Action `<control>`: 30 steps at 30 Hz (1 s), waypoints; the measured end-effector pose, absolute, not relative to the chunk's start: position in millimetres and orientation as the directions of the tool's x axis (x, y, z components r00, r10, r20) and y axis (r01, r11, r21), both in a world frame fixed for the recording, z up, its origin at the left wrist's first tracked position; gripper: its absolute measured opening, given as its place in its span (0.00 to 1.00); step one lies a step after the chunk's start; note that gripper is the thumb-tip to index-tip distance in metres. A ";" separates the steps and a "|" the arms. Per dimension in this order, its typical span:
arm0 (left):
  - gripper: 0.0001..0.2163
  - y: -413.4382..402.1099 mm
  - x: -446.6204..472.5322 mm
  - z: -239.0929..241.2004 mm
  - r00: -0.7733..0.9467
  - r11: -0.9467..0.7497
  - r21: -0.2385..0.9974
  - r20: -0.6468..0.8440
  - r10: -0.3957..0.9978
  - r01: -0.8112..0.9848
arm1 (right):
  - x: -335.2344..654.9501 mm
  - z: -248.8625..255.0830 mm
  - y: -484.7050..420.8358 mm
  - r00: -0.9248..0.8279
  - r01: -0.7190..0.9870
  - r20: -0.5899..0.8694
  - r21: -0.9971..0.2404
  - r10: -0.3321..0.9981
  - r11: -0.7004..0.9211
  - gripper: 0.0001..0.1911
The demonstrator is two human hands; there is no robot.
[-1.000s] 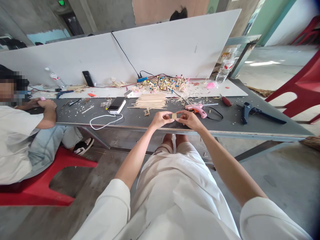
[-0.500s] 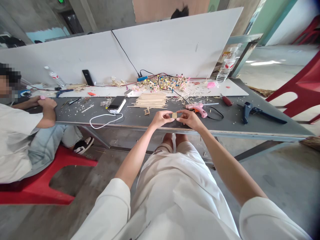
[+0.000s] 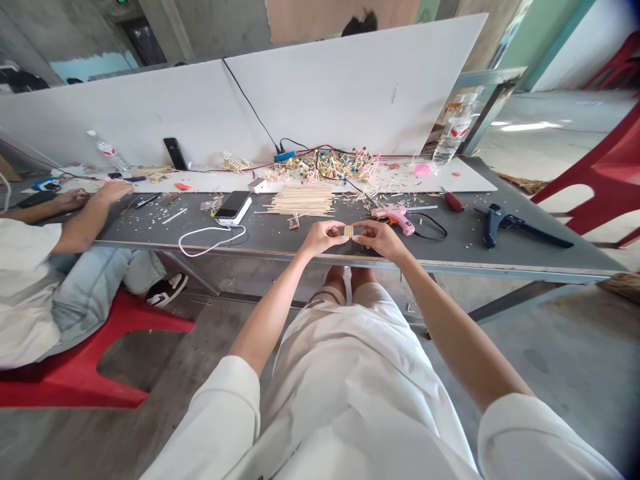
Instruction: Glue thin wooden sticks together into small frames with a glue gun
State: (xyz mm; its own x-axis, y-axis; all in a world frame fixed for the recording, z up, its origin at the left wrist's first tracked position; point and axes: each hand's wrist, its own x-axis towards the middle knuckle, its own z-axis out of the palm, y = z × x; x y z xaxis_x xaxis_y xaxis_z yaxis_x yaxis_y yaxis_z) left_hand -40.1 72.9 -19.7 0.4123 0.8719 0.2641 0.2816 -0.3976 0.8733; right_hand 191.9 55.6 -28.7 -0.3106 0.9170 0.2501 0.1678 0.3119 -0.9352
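Between my two hands, near the table's front edge, is a small block of short wooden sticks [image 3: 349, 231] lying side by side. My left hand [image 3: 323, 239] pinches its left side with thumb and fingers. On its right side my right hand [image 3: 379, 238] grips it the same way. Just beyond my hands lies a pile of long thin wooden sticks [image 3: 300, 201], with a small stick frame [image 3: 293, 221] at its near side. A pink glue gun [image 3: 397, 217] rests beyond my right hand, with a metal ruler-like strip behind it.
Left of the sticks are a phone on a white power bank [image 3: 234, 208] and its white cable. A heap of coloured-tipped sticks [image 3: 325, 165] lies behind. To the right are a red-handled tool [image 3: 453, 201] and dark blue cutters [image 3: 500, 225]. A co-worker's hand [image 3: 114, 191] is far left.
My hands and the stick block have stayed nearly still. At far left, the co-worker has leaned back out of view somewhat, and one hand has reached forward over the table.
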 end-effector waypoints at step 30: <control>0.28 76.0 -39.1 -24.1 0.422 -0.416 0.856 0.269 0.866 0.308 | 192.0 -27.6 54.2 -0.309 0.215 0.234 -0.927 0.922 0.307 0.33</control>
State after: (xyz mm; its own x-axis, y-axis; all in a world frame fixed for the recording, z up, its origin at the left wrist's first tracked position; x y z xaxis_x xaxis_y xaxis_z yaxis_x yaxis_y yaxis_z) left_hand -39.1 76.0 -24.1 0.4220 0.8658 0.2688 0.3077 -0.4157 0.8558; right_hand 192.0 54.2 -27.6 -0.3091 0.9218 0.2338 0.2146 0.3071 -0.9272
